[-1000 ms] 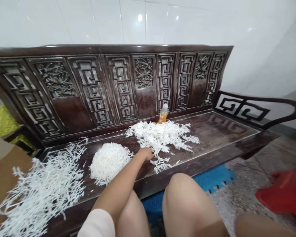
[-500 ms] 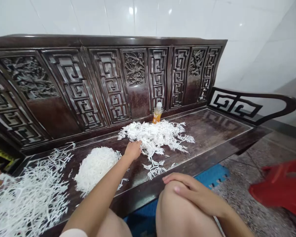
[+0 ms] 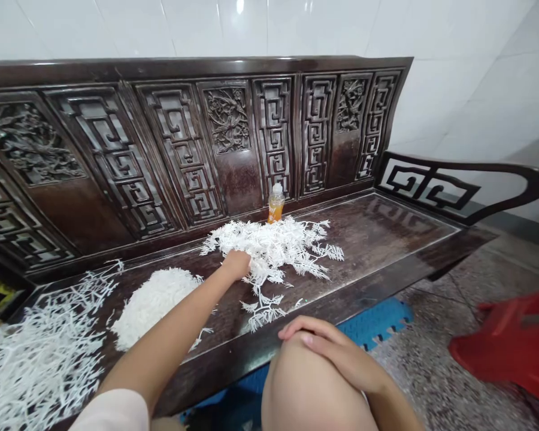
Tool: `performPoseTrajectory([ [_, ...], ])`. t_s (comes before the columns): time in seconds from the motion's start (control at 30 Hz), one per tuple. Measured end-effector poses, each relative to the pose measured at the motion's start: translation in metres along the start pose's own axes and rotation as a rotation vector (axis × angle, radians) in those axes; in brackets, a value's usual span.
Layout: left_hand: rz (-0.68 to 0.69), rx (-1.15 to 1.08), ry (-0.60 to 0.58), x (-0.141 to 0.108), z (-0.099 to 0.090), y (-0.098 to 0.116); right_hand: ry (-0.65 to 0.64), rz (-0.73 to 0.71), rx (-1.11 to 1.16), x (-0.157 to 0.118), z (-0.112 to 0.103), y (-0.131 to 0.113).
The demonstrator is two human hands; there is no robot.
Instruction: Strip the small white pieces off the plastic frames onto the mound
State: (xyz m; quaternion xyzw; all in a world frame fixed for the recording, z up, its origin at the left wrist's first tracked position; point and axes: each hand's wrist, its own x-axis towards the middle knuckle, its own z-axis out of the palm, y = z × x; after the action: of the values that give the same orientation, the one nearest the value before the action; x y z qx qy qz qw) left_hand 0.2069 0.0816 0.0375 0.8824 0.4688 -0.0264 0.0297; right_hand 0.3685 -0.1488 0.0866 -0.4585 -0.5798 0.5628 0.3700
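Observation:
My left hand (image 3: 236, 265) rests on the near edge of a loose pile of white branching sprigs (image 3: 273, 248), its fingertips hidden among them. One sprig (image 3: 263, 312) lies apart at the pile's front. To the left sit a compact mound of fine white strands (image 3: 155, 306) and a larger heap of white sprigs (image 3: 40, 365). All of these lie on the seat of a dark carved wooden bench (image 3: 386, 239). My right hand (image 3: 332, 350) lies over my knee, fingers extended and holding nothing.
A bottle of orange drink (image 3: 276, 203) stands against the bench back behind the pile. A red plastic stool (image 3: 512, 341) sits on the speckled stone floor (image 3: 435, 371) at right. A blue foam mat (image 3: 377, 323) lies below the bench, before a white tiled wall (image 3: 206, 27).
My right hand has come up onto my knee. My left hand has shifted slightly along the pile's near edge, and the view has turned a little, moving the bench left and upward.

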Motion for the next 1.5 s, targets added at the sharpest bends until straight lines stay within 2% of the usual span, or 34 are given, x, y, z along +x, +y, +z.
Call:
performPoseTrajectory([
  [0.1, -0.052, -0.113, 0.099, 0.006, -0.019, -0.013, 0.021, 0.007, 0.047, 0.002, -0.008, 0.005],
  [0.17, -0.122, -0.354, 0.237, 0.009, -0.032, -0.02, 0.023, 0.015, 0.03, 0.014, -0.014, 0.01],
  [0.23, -0.189, -0.695, 0.388, 0.009, -0.047, -0.023, 0.074, 0.013, -0.044, 0.037, -0.017, 0.016],
  [0.27, -0.204, -0.855, 0.446, 0.007, -0.054, -0.023, 0.142, 0.004, -0.101, 0.052, -0.017, 0.018],
  [0.3, -0.198, -0.976, 0.482, 0.005, -0.061, -0.021, 0.262, -0.021, -0.161, 0.068, -0.016, 0.019],
  [0.4, -0.117, -1.211, 0.575, -0.009, -0.079, -0.013, 0.598, -0.122, -0.424, 0.111, -0.009, 0.015],
  [0.47, -0.091, -1.332, 0.636, -0.021, -0.084, -0.007, 0.755, -0.211, -0.674, 0.131, -0.003, 0.008],
  [0.5, -0.101, -1.389, 0.664, -0.028, -0.085, -0.004, 0.794, -0.247, -0.784, 0.138, -0.001, 0.005],
  [0.57, -0.135, -1.483, 0.7, -0.04, -0.082, -0.002, 0.791, -0.262, -0.924, 0.148, -0.002, -0.001],
  [0.63, -0.17, -1.534, 0.713, -0.049, -0.074, -0.004, 0.754, -0.195, -0.98, 0.155, -0.007, -0.006],
  [0.73, -0.271, -1.595, 0.674, -0.059, -0.056, -0.012, 0.719, -0.126, -1.028, 0.165, -0.022, -0.018],
  [0.83, -0.394, -1.596, 0.551, -0.064, -0.03, -0.018, 0.659, -0.158, -1.013, 0.18, -0.039, -0.044],
  [0.9, -0.415, -1.488, 0.44, -0.065, -0.011, -0.019, 0.666, -0.226, -0.95, 0.194, -0.049, -0.068],
  [1.03, -0.453, -1.056, 0.212, -0.068, 0.024, -0.015, 0.895, -0.323, -0.622, 0.215, -0.068, -0.117],
  [1.17, -0.454, -0.834, 0.139, -0.07, 0.045, -0.012, 1.062, -0.414, -0.473, 0.212, -0.087, -0.144],
  [1.27, -0.41, -0.635, 0.053, -0.07, 0.053, -0.011, 1.165, -0.463, -0.543, 0.199, -0.105, -0.137],
  [1.37, -0.383, -0.54, -0.016, -0.072, 0.059, -0.012, 1.313, -0.448, -0.533, 0.189, -0.126, -0.103],
  [1.5, -0.395, -0.527, -0.041, -0.075, 0.064, -0.017, 1.548, -0.225, -0.325, 0.178, -0.166, -0.042],
])
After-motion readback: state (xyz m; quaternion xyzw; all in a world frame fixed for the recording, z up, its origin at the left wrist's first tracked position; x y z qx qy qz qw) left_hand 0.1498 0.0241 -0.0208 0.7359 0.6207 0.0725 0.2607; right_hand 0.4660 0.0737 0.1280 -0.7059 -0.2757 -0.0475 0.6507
